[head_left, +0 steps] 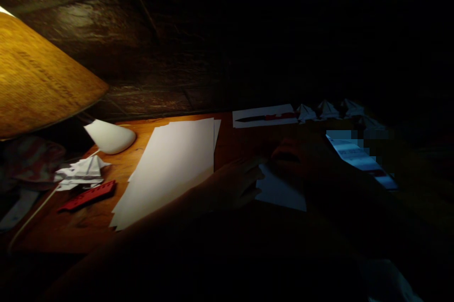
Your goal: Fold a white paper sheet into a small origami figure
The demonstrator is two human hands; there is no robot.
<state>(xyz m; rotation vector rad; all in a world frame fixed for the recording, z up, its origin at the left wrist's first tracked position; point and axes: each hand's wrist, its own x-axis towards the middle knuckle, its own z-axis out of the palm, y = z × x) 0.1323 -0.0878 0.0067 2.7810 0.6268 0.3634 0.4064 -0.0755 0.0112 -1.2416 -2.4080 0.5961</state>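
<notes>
In dim light, my left hand rests on the left edge of a small folded sheet of white paper on the wooden table, fingers curled onto it. My right hand presses down on the paper's upper part from the right. Both hands are mostly in shadow, so their fingers are hard to make out. A stack of blank white sheets lies just left of my left hand.
A lit lamp with an orange shade stands at the left. Near it lie a white cone-shaped object, folded paper figures and a red object. At the back: a knife on paper, several folded paper shapes, a printed sheet.
</notes>
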